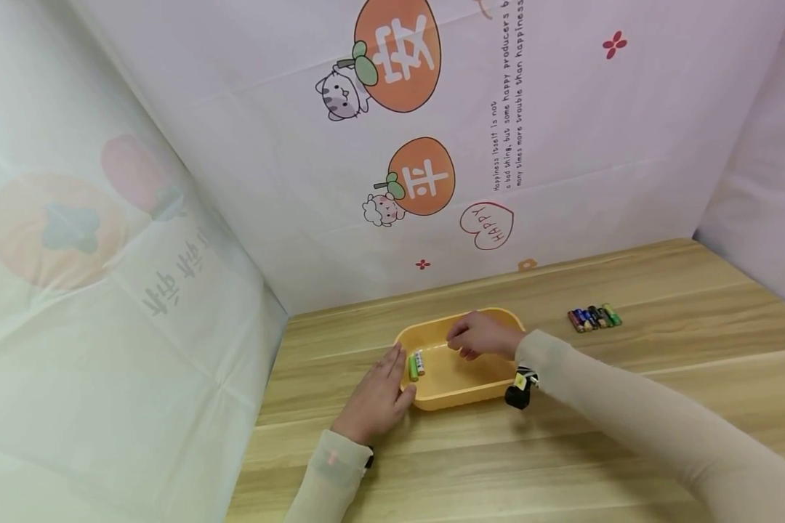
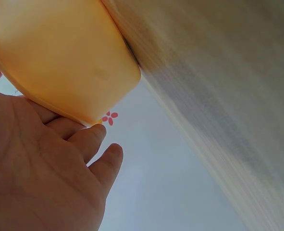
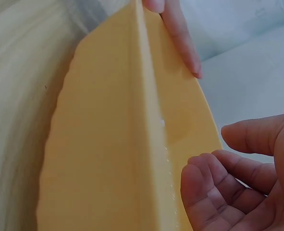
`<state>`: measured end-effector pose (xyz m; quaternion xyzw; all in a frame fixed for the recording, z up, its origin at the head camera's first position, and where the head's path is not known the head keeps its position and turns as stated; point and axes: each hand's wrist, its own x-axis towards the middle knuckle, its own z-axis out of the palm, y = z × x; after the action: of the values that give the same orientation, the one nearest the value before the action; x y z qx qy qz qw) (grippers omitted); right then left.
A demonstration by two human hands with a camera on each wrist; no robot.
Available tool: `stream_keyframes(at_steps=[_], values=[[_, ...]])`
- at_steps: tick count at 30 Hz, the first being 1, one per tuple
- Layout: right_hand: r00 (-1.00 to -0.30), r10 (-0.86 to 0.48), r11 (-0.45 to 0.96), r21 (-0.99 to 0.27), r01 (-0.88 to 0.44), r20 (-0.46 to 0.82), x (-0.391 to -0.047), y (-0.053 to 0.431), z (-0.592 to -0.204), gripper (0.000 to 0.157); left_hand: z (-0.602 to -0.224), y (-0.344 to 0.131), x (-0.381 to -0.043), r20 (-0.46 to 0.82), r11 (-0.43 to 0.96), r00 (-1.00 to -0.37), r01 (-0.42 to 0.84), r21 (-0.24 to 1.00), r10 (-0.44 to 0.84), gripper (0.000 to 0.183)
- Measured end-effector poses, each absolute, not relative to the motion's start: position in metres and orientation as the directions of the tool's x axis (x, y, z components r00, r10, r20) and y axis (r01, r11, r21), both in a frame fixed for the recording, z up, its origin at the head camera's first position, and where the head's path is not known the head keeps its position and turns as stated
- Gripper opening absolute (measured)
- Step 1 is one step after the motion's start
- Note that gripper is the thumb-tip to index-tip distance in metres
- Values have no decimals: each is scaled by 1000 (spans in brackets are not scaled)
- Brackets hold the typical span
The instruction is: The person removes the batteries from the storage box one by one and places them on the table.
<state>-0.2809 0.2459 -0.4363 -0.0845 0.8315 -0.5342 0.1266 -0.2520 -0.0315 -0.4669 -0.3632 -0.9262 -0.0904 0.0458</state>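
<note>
A yellow plastic basin point(image 1: 461, 398) sits on the wooden table, with a green battery point(image 1: 413, 368) and a white battery point(image 1: 421, 362) side by side at its left end. My left hand point(image 1: 378, 396) rests against the basin's left rim, its fingers extended along the edge. In the left wrist view, the palm point(image 2: 41, 168) faces the basin's outer wall. Over the inside of the basin hangs my right hand point(image 1: 486, 335), fingers loosely bent. The right wrist view shows that hand point(image 3: 242, 185) with a gap between thumb and fingers and nothing held.
Several batteries point(image 1: 594, 318) lie in a row on the table, right of the basin and beyond my right forearm. A printed white cloth point(image 1: 288, 181) rises behind the table's back edge, and pale cloth also hangs at both sides.
</note>
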Motion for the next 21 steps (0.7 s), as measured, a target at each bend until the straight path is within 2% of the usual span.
stream_keyframes(at_steps=[21], values=[[-955,-252,433,-901,35,-158,-286,215,-453,22,-472,-33,-258,155,715,-726,687,128,670,65]])
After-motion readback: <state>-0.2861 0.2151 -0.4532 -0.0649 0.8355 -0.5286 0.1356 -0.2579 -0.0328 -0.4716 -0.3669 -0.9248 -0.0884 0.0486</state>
